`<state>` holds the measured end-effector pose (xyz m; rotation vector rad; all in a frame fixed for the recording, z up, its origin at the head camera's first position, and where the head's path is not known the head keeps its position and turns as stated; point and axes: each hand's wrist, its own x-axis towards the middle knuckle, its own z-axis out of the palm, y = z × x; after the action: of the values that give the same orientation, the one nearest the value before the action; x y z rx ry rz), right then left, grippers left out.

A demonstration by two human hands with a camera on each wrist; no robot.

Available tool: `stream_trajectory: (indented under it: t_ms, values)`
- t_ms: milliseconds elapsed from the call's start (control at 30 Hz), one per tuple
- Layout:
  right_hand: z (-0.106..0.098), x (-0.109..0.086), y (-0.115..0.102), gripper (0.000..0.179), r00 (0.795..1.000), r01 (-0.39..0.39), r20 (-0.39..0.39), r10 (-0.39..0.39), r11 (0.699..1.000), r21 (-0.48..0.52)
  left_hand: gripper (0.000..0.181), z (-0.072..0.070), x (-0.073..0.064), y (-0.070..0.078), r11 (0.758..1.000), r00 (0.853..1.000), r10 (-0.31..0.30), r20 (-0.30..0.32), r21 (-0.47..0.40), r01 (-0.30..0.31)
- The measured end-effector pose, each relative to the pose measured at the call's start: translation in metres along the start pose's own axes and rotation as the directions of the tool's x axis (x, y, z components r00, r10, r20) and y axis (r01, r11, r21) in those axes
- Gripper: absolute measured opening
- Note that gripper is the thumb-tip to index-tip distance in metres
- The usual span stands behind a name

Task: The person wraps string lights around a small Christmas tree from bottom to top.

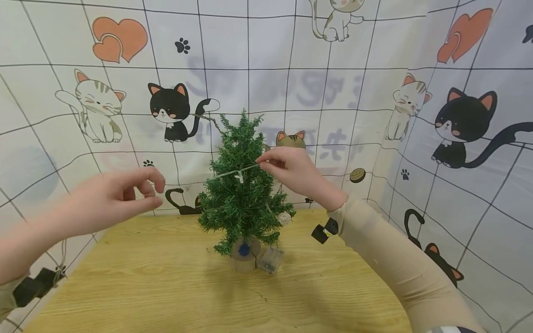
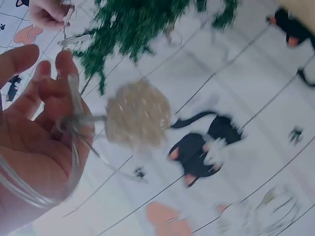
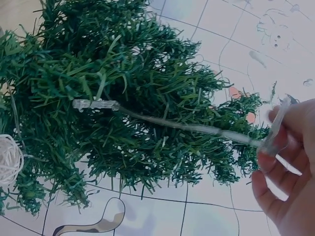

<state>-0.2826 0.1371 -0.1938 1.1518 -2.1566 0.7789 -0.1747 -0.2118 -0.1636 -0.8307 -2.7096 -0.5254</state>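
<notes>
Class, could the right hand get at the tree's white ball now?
Probably yes: the white ball lies uncovered below the right hand, whose grip on the clear wire might hinder.

- Deep green: artificial Christmas tree [image 1: 241,199] between left hand [image 1: 110,199] and right hand [image 1: 293,171]
- Milky-clear: string light [image 3: 197,129] in right hand
- Off-white: woven ball [image 1: 284,218] below right hand
- Yellow wood grain: tabletop [image 1: 166,268] below both
- White with black grid, black cats [image 1: 170,105], orange hearts [image 1: 130,39]: backdrop [image 1: 268,44] behind both
</notes>
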Motion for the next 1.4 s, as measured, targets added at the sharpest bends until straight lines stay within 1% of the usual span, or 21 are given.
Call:
stream_trajectory:
  t_ms: [67, 133, 200, 233, 300, 333, 400, 467, 533, 567, 633, 667, 733, 867, 933, 1067, 1100, 1167, 1300, 1367, 1400]
  values:
    - [0.0, 0.0, 0.001, 0.014, 0.998, 0.052, -0.034, -0.052, 0.999, -0.004, 0.018, -0.011, 0.007, 0.006, 0.98, 0.995, 0.073, -0.074, 0.19, -0.058]
    - [-0.001, 0.0, 0.001, 0.013, 0.992, 0.108, -0.07, -0.109, 0.994, -0.012, 0.023, -0.021, 0.015, 0.014, 0.928, 0.977, 0.152, -0.147, 0.36, -0.091]
    - [-0.002, 0.0, 0.001, 0.013, 0.982, 0.159, -0.101, -0.162, 0.987, -0.037, 0.024, -0.029, 0.025, 0.022, 0.86, 0.945, 0.239, -0.223, 0.5, -0.1]
    - [-0.002, 0.0, 0.0, 0.015, 0.977, 0.177, -0.112, -0.182, 0.983, -0.047, 0.024, -0.033, 0.031, 0.025, 0.823, 0.917, 0.303, -0.258, 0.556, -0.115]
    - [-0.002, 0.0, -0.001, 0.018, 0.97, 0.201, -0.125, -0.208, 0.977, -0.067, 0.025, -0.037, 0.044, 0.029, 0.739, 0.817, 0.465, -0.341, 0.658, -0.146]
    - [-0.002, 0.0, 0.0, 0.019, 0.968, 0.207, -0.129, -0.216, 0.975, -0.079, 0.026, -0.038, 0.051, 0.03, 0.694, 0.752, 0.545, -0.371, 0.703, -0.157]
    - [-0.001, 0.0, -0.001, 0.02, 0.965, 0.211, -0.137, -0.223, 0.973, -0.096, 0.028, -0.04, 0.064, 0.03, 0.62, 0.607, 0.675, -0.419, 0.768, -0.16]
    - [0.0, 0.0, -0.001, 0.019, 0.965, 0.199, -0.148, -0.215, 0.973, -0.113, 0.028, -0.04, 0.078, 0.03, 0.578, 0.49, 0.748, -0.448, 0.803, -0.148]
    - [0.001, -0.001, -0.001, 0.018, 0.968, 0.176, -0.16, -0.196, 0.976, -0.132, 0.023, -0.039, 0.092, 0.028, 0.552, 0.404, 0.787, -0.466, 0.825, -0.123]
    - [0.002, -0.002, 0.0, 0.02, 0.969, 0.163, -0.165, -0.186, 0.976, -0.141, 0.02, -0.038, 0.099, 0.027, 0.548, 0.371, 0.796, -0.478, 0.829, -0.109]
    - [0.003, -0.003, 0.0, 0.025, 0.972, 0.128, -0.175, -0.157, 0.978, -0.164, 0.017, -0.036, 0.113, 0.022, 0.536, 0.33, 0.811, -0.484, 0.84, -0.087]
    - [0.004, -0.004, 0.0, 0.028, 0.973, 0.113, -0.178, -0.145, 0.978, -0.177, 0.019, -0.035, 0.119, 0.019, 0.532, 0.327, 0.813, -0.482, 0.843, -0.078]
    - [0.007, -0.005, 0.002, 0.035, 0.973, 0.087, -0.191, -0.127, 0.975, -0.203, 0.026, -0.032, 0.131, 0.013, 0.524, 0.343, 0.811, -0.474, 0.849, -0.067]
    - [0.013, -0.005, 0.004, 0.046, 0.974, 0.039, -0.208, -0.088, 0.973, -0.228, 0.041, -0.028, 0.147, 0.0, 0.526, 0.432, 0.786, -0.442, 0.845, -0.093]
    - [0.016, -0.005, 0.006, 0.051, 0.977, 0.005, -0.209, -0.053, 0.975, -0.221, 0.044, -0.026, 0.151, -0.006, 0.531, 0.499, 0.761, -0.415, 0.84, -0.111]
    - [0.019, -0.005, 0.007, 0.058, 0.98, -0.081, -0.193, 0.043, 0.978, -0.191, 0.044, -0.022, 0.157, -0.019, 0.58, 0.648, 0.672, -0.357, 0.798, -0.162]
    - [0.019, -0.004, 0.007, 0.059, 0.98, -0.098, -0.188, 0.062, 0.977, -0.191, 0.044, -0.021, 0.158, -0.021, 0.6, 0.687, 0.641, -0.342, 0.782, -0.17]
    - [0.02, -0.003, 0.008, 0.059, 0.98, -0.122, -0.179, 0.088, 0.974, -0.191, 0.043, -0.021, 0.161, -0.026, 0.649, 0.735, 0.59, -0.334, 0.738, -0.185]
    - [0.021, -0.001, 0.006, 0.061, 0.981, -0.139, -0.162, 0.107, 0.969, -0.203, 0.04, -0.025, 0.168, -0.027, 0.803, 0.829, 0.443, -0.341, 0.563, -0.197]
    - [0.022, -0.001, 0.006, 0.063, 0.982, -0.141, -0.155, 0.109, 0.967, -0.213, 0.042, -0.028, 0.172, -0.025, 0.867, 0.865, 0.372, -0.336, 0.459, -0.195]
    - [0.022, -0.002, 0.005, 0.063, 0.982, -0.141, -0.154, 0.108, 0.965, -0.222, 0.043, -0.028, 0.174, -0.025, 0.883, 0.87, 0.358, -0.34, 0.425, -0.198]
